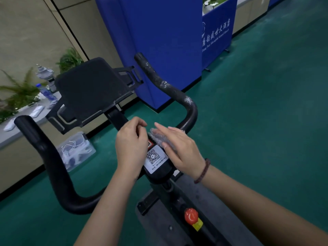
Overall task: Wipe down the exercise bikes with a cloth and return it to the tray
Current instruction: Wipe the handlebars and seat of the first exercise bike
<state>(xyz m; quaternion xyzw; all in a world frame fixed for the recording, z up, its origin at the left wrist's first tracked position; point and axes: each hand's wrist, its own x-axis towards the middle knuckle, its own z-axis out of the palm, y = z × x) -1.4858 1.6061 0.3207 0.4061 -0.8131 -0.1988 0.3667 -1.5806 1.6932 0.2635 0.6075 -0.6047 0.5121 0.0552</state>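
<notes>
- 2 bare hands meet over the middle of the black curved handlebar (191,110) of the exercise bike. The pale grey fluffy cloth (159,138) lies between them on the bar's centre block, just above the white QR-code sticker (154,158).
- Cloth's place: directly under the fingers of the right hand (181,150), jutting past their thumb side toward the left hand (131,144). Its long axis runs along those fingers, from the palm out toward the fingertips.
- Right hand: fingers straight and close together, laid flat on the cloth and pressing it to the bike. It is the nearer hand of the 2.
- Left hand: fingers curled, thumb against forefinger, just beside the cloth's far end. Whether it pinches a corner cannot be told.
- Judgement: wiping is in hand, and the next stroke probably follows the bar beyond the right hand's fingertips, where whitish smears (165,85) show.
- No tray can be made out.
</notes>
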